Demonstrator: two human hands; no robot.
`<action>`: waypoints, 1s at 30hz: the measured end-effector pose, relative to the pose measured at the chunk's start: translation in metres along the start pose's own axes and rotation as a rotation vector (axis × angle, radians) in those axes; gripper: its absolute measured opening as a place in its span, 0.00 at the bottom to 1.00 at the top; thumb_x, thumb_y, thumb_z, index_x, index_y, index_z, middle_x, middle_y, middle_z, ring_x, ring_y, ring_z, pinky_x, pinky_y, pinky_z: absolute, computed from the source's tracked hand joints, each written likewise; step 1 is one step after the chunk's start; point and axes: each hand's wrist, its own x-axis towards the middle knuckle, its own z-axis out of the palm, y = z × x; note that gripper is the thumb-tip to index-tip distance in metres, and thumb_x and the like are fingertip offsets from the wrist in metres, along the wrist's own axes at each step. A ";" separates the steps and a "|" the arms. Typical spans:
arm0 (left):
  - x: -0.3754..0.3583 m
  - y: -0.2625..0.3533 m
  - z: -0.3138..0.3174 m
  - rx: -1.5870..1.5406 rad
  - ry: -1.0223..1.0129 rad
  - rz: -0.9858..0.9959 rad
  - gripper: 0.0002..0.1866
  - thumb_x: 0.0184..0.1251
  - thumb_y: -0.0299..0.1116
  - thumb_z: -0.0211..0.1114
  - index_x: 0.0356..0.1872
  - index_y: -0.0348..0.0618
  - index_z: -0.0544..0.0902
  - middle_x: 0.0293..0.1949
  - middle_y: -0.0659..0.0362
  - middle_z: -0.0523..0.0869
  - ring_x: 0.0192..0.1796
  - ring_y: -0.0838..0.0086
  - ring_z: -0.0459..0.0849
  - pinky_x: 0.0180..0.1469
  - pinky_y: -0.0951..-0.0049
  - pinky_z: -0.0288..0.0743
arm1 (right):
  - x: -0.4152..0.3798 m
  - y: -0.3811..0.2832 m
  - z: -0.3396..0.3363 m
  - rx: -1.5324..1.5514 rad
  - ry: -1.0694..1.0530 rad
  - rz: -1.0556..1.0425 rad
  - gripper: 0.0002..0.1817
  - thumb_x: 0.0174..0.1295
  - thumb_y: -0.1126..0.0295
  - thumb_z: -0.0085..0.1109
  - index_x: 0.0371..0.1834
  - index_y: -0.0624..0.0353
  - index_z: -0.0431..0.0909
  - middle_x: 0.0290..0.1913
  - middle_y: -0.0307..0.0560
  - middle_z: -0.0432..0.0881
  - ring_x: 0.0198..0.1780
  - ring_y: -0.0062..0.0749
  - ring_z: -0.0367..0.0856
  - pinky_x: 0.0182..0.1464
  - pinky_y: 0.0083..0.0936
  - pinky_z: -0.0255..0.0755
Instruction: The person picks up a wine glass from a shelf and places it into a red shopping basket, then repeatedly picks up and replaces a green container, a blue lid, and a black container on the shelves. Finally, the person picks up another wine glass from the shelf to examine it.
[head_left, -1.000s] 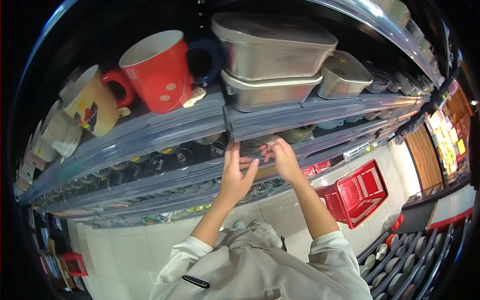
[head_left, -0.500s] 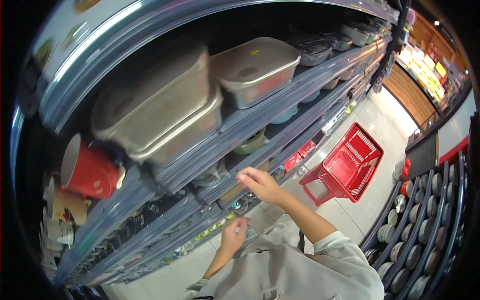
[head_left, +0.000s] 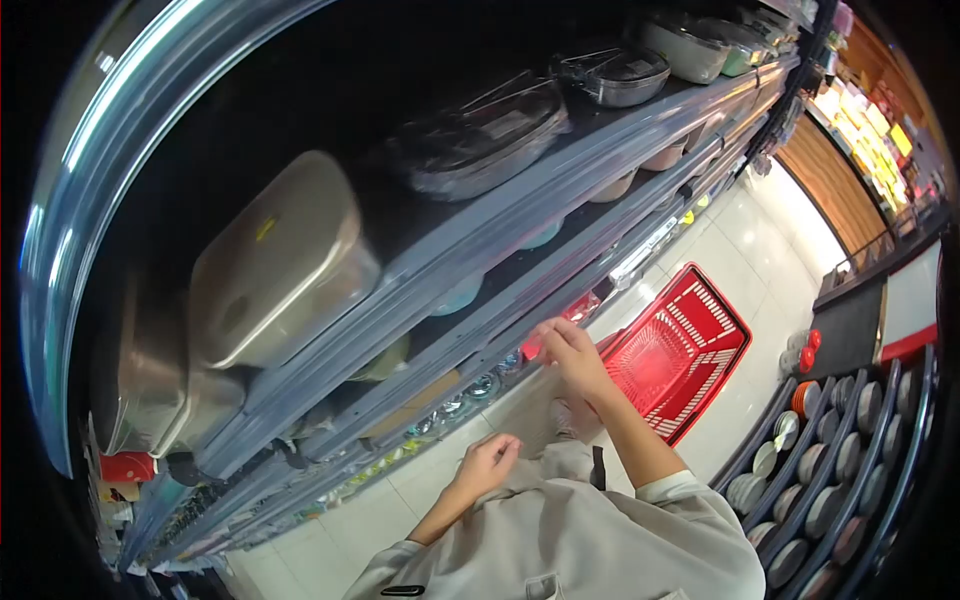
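Observation:
Close to my body, my left hand (head_left: 490,462) hangs over the floor with its fingers curled in, and no object shows in it. My right hand (head_left: 572,355) is raised further forward, fingers loosely bent and somewhat apart, holding nothing that I can see. In the view, it overlaps the near side of a red shopping basket (head_left: 690,400) on the floor; whether they touch is not clear. Left of both hands run grey shelves (head_left: 440,240). A lidded metal container (head_left: 280,260) stands on the upper shelf.
Further along that shelf are clear-lidded containers (head_left: 485,140) and a white bowl (head_left: 690,52). A red item (head_left: 127,466) shows at the lower left. On the right, a rack (head_left: 745,440) holds stacked dishes. Pale floor tiles (head_left: 775,240) run along the aisle.
My view has shifted along the aisle, so the metal containers now lie further left and the red mug has nearly left view. My right hand has moved right, overlapping the basket.

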 end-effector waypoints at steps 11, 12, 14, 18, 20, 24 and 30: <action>0.050 0.051 0.079 -0.084 0.201 -0.201 0.08 0.66 0.30 0.59 0.39 0.37 0.81 0.34 0.53 0.85 0.36 0.69 0.84 0.38 0.73 0.76 | 0.093 -0.051 -0.051 0.388 -0.222 0.041 0.16 0.69 0.63 0.47 0.46 0.67 0.75 0.37 0.45 0.79 0.30 0.20 0.76 0.32 0.17 0.70; 0.052 0.051 0.081 -0.090 0.232 -0.186 0.08 0.67 0.30 0.58 0.38 0.36 0.80 0.34 0.53 0.85 0.35 0.69 0.84 0.38 0.73 0.76 | 0.099 -0.049 -0.050 0.424 -0.230 0.057 0.16 0.69 0.62 0.48 0.46 0.67 0.75 0.37 0.46 0.79 0.30 0.20 0.76 0.31 0.17 0.70; 0.053 0.050 0.085 -0.102 0.270 -0.216 0.07 0.67 0.29 0.58 0.38 0.35 0.80 0.34 0.52 0.85 0.35 0.69 0.84 0.38 0.73 0.76 | 0.107 -0.049 -0.048 0.463 -0.245 0.078 0.17 0.68 0.62 0.49 0.46 0.67 0.75 0.38 0.47 0.80 0.30 0.20 0.77 0.31 0.17 0.71; 0.057 0.058 0.090 -0.102 0.335 -0.262 0.08 0.67 0.30 0.58 0.38 0.35 0.80 0.34 0.52 0.85 0.35 0.70 0.85 0.37 0.75 0.76 | 0.118 -0.055 -0.044 0.426 -0.255 0.118 0.17 0.67 0.61 0.51 0.42 0.67 0.76 0.36 0.47 0.82 0.29 0.21 0.77 0.30 0.17 0.70; 0.057 0.062 0.095 -0.107 0.376 -0.246 0.07 0.67 0.29 0.58 0.38 0.35 0.80 0.34 0.53 0.85 0.35 0.71 0.84 0.37 0.75 0.76 | 0.121 -0.059 -0.042 0.380 -0.276 0.124 0.16 0.67 0.61 0.51 0.42 0.67 0.77 0.34 0.47 0.82 0.29 0.21 0.77 0.30 0.17 0.70; 0.052 0.066 0.100 -0.077 0.400 -0.281 0.07 0.68 0.28 0.58 0.38 0.35 0.81 0.34 0.54 0.85 0.35 0.73 0.84 0.37 0.75 0.77 | 0.121 -0.058 -0.039 0.294 -0.238 0.053 0.16 0.67 0.62 0.51 0.39 0.68 0.78 0.32 0.46 0.83 0.29 0.21 0.78 0.32 0.18 0.71; 0.050 0.067 0.101 -0.115 0.400 -0.286 0.07 0.68 0.29 0.58 0.39 0.36 0.81 0.34 0.54 0.85 0.36 0.72 0.85 0.37 0.75 0.77 | 0.118 -0.046 -0.045 0.298 -0.213 -0.041 0.16 0.68 0.64 0.50 0.38 0.69 0.78 0.31 0.47 0.82 0.30 0.22 0.78 0.35 0.19 0.72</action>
